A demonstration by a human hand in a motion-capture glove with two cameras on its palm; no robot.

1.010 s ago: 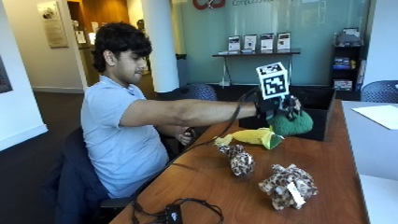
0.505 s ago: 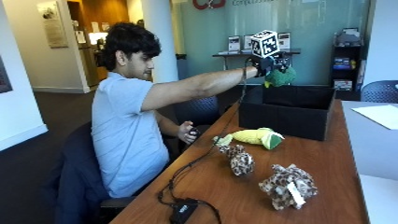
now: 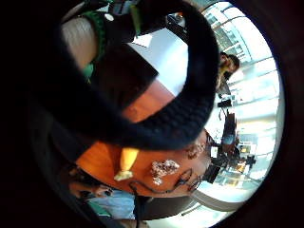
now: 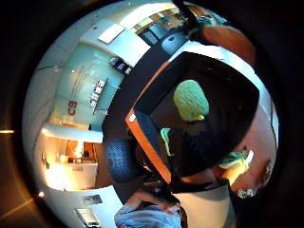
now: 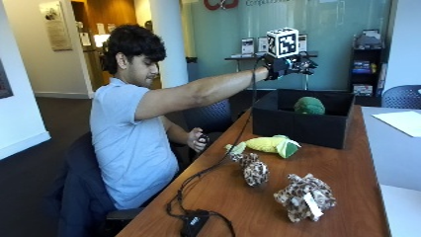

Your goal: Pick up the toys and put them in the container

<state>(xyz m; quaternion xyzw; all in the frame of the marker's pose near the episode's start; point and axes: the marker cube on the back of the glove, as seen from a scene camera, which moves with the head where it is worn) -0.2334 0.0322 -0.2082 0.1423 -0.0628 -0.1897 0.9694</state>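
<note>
In the outside view my gloved right hand [image 5: 290, 64] is raised high above the black box container [image 5: 299, 129], fingers spread and holding nothing. A round green plush toy [image 5: 309, 105] sits inside the box, and the thumb side palm view looks down on the same green toy [image 4: 190, 100] in the container [image 4: 237, 85]. On the wooden table [image 5: 355, 168] in front of the box lie a yellow and green plush [image 5: 266, 144], a spotted plush [image 5: 252, 168] and a second spotted plush [image 5: 305, 196]. The little finger side palm view shows the yellow plush [image 3: 127, 161] and a spotted plush [image 3: 164, 167] far below.
A black cable runs along the table's left edge to a small black device [image 5: 192, 222] at the front. The person's bare left hand [image 5: 196, 140] holds a small dark object beside the table. A white sheet [image 5: 400, 121] lies on the right, near a blue chair [image 5: 402, 96].
My hand lifted the green plush from low by the box to high above it, then let go. The plush now lies inside the box and my hand is bare.
</note>
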